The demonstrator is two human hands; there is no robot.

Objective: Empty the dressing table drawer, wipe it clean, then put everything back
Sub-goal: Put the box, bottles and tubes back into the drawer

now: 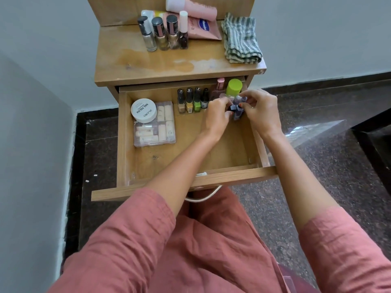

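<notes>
Fingers (221,104) round small purple bottles (238,113)

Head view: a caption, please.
The left hand and right hand hold small purple bottles inside the open drawer; polishes and cloth sit on the tabletop.

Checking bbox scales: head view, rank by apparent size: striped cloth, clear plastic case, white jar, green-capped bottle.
1-2. striped cloth and clear plastic case: look alike; cloth is farther, so unranked.
3. white jar
4. green-capped bottle, partly hidden
</notes>
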